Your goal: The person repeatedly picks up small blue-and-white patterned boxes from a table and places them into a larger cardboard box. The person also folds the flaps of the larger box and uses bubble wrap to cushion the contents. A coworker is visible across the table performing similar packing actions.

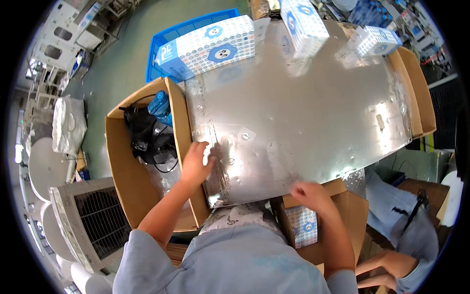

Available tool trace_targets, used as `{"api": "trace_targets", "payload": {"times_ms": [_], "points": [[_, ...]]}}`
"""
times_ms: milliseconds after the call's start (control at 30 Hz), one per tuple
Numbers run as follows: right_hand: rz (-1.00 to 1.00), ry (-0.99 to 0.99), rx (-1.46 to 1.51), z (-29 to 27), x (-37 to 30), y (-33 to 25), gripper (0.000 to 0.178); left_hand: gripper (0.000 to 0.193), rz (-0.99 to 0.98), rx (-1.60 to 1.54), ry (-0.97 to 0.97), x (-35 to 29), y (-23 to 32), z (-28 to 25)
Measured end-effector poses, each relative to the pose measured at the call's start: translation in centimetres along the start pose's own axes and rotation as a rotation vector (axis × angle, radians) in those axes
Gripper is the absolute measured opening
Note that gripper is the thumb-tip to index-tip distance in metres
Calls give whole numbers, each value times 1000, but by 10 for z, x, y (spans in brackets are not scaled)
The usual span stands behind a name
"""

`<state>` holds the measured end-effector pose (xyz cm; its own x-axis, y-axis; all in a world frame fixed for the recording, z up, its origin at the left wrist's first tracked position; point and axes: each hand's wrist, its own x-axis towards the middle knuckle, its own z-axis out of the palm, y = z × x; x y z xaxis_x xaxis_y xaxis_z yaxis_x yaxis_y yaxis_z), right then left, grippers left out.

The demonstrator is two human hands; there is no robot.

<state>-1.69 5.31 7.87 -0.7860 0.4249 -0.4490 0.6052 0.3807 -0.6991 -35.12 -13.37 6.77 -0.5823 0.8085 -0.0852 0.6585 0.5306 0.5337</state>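
My left hand (197, 164) is over the left edge of the metal tabletop (293, 117), beside the wall of a cardboard box (119, 161). Its fingers and thumb are apart, with nothing seen between them. Blurred by motion, my right hand (311, 195) hovers at the table's near edge, above an open cardboard carton (350, 213); its fingers look bent, but whether they hold anything is unclear. Inside that carton stands a white carton with a blue pattern (301, 225). The larger box on my left holds a blue bottle (160, 105) and a black bag (138, 128).
A large patterned carton (218, 46) lies at the far left by a blue plastic basket (154, 49). Two more patterned cartons, one tall (304, 27) and one smaller (379, 41), stand on the far side. A long cardboard box (413, 93) borders the right. Another person (411, 235) sits at lower right.
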Motion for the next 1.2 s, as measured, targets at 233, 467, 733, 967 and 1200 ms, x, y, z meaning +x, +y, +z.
{"api": "trace_targets", "payload": {"times_ms": [233, 467, 733, 967, 1200], "points": [[-569, 482, -136, 64, 197, -75, 19, 51, 156, -31, 124, 52, 12, 50], [-312, -70, -11, 83, 154, -101, 14, 23, -428, -812, -138, 55, -15, -11], [-350, 370, 99, 56, 43, -18, 18, 12, -61, -882, -583, 61, 84, 23], [422, 530, 138, 176, -176, 131, 19, 23, 1089, -113, -1324, -32, 254, 214], [660, 173, 307, 250, -195, 178, 47, 24, 1025, 759, -1661, -127, 243, 354]]}}
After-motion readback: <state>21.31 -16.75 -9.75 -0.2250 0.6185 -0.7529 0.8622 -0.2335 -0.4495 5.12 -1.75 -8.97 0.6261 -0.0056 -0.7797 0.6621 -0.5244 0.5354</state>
